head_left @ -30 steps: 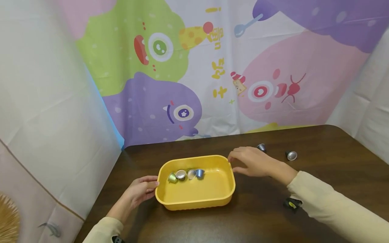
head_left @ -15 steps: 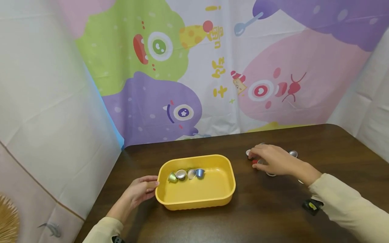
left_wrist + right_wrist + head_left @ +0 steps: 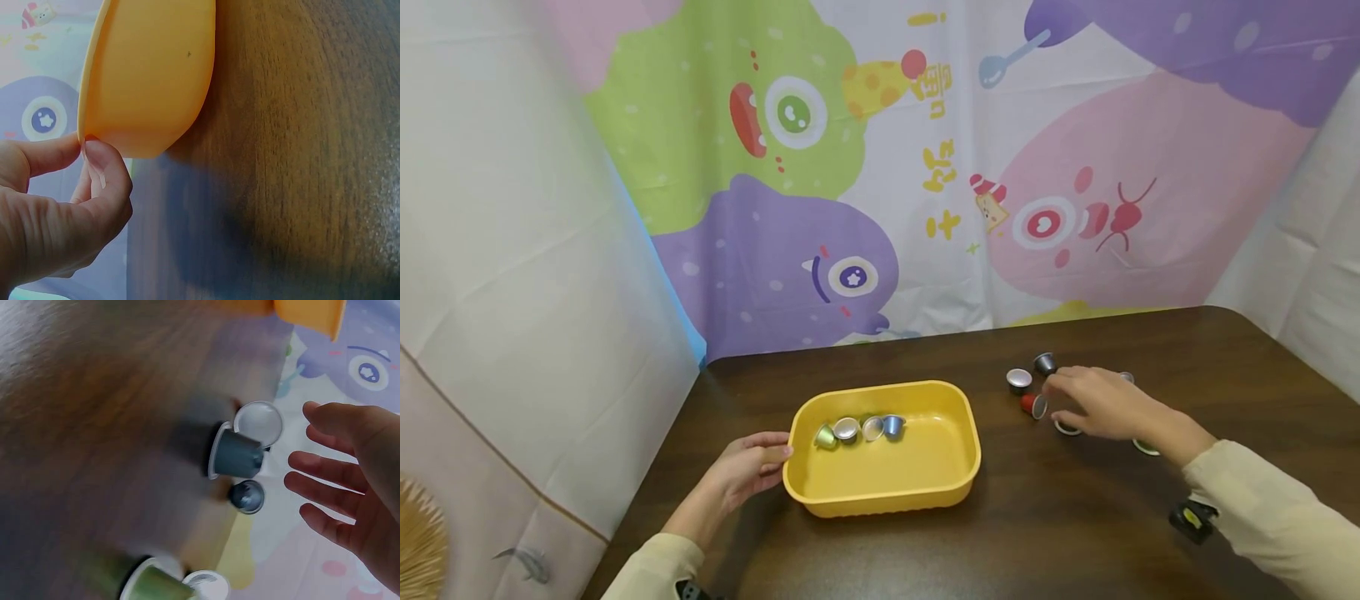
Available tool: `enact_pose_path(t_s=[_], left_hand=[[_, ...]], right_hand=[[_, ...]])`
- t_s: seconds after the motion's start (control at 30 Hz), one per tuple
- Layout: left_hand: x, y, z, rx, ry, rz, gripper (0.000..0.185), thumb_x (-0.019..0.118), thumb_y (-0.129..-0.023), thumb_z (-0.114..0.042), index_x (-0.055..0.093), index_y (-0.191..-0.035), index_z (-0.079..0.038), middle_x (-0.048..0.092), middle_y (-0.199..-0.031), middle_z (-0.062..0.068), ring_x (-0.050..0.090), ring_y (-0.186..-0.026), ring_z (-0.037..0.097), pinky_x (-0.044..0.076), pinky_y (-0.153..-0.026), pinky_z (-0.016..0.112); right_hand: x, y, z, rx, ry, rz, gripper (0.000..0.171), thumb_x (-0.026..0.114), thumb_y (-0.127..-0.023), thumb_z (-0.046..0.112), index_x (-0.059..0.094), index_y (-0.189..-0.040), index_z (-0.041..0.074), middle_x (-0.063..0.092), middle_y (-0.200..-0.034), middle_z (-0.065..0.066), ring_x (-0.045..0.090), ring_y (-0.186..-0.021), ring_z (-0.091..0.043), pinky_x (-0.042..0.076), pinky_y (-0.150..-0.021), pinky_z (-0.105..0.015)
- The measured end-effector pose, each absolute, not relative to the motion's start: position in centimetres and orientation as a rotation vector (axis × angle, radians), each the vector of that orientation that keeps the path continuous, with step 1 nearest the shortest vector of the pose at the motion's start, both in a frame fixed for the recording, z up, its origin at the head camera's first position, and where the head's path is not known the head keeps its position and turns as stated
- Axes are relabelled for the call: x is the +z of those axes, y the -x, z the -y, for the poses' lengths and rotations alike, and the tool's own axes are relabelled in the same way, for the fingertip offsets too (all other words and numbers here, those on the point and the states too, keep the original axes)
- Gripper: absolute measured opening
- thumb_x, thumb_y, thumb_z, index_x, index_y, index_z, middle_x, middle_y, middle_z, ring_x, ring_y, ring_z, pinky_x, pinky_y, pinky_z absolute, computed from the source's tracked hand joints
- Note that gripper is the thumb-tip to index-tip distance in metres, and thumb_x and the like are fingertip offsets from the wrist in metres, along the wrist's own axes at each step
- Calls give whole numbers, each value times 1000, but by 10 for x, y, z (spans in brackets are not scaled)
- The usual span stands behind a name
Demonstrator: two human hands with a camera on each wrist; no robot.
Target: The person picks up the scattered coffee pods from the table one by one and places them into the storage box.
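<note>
My left hand (image 3: 747,471) pinches the left rim of a yellow plastic basin (image 3: 895,505) between thumb and fingers; the left wrist view shows the grip on the rim (image 3: 82,119). Inside the basin, several coffee capsules lie in a row, among them a green one (image 3: 825,437) and a blue one (image 3: 893,427). Over loose capsules to the right hovers my right hand (image 3: 1101,402), fingers spread and holding nothing. Close to it are a red capsule (image 3: 1034,406), a silver-lidded one (image 3: 1018,381) and a dark one (image 3: 1045,363). A teal capsule (image 3: 237,453) faces its fingers in the right wrist view.
A green capsule (image 3: 156,582) lies farther from the right hand, beside another with a silver lid (image 3: 209,585). The dark wooden table (image 3: 1000,542) ends at a cartoon-printed curtain (image 3: 955,167). A white curtain (image 3: 512,208) hangs on the left.
My right hand has left the basin's right rim and moved right, over the loose capsules, which now show more around it. The left hand and basin have stayed put.
</note>
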State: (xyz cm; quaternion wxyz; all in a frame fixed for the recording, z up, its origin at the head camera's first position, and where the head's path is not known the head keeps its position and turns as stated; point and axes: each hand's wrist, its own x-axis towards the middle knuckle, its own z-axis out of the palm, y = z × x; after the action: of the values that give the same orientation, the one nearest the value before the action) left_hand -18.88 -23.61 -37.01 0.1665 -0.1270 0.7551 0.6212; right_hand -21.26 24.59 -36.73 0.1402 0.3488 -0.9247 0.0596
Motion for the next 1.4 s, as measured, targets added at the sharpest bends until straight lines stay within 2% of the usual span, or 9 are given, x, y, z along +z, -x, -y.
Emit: enact_pose_path(t_s=[0.23, 0.57, 0.77, 1.13, 1.4], left_hand=[[-369, 189, 236, 1778, 367, -2144, 45, 62, -91, -9, 49, -131, 7, 67, -104, 10, 64, -84, 14, 57, -81, 31], [-372, 189, 237, 1778, 354, -2145, 43, 60, -92, -8, 49, -130, 8, 67, -100, 8, 64, -83, 13, 57, -81, 31], [-371, 188, 236, 1778, 348, -2155, 43, 61, -91, -9, 49, -129, 8, 67, -104, 10, 65, -83, 14, 57, -84, 34], [-372, 189, 237, 1770, 348, -2163, 43, 62, -91, -10, 50, -129, 7, 67, -103, 10, 64, -83, 13, 57, -82, 33], [-371, 189, 236, 1768, 356, -2167, 43, 62, -91, -9, 50, -129, 7, 67, -103, 9, 64, -83, 13, 58, -81, 32]], right_hand=[[-379, 214, -254, 121, -1005, 2682, 21, 78, -78, 19, 65, -94, 13, 63, -86, 2, 59, -73, -11, 48, -63, -31], [-394, 216, -259, 116, -1027, 2690, 21, 79, -76, 15, 65, -91, 16, 61, -83, 5, 60, -74, -11, 50, -63, -33], [-400, 218, -261, 158, -1050, 2722, 21, 77, -76, 10, 64, -92, 15, 60, -85, 4, 59, -73, -9, 49, -63, -31], [-397, 217, -259, 200, -1045, 2691, 21, 77, -76, 7, 64, -91, 14, 60, -86, 4, 60, -76, -10, 50, -63, -30], [-395, 213, -254, 184, -1030, 2647, 22, 78, -75, 8, 63, -90, 11, 55, -83, 4, 53, -71, -4, 47, -61, -25]])
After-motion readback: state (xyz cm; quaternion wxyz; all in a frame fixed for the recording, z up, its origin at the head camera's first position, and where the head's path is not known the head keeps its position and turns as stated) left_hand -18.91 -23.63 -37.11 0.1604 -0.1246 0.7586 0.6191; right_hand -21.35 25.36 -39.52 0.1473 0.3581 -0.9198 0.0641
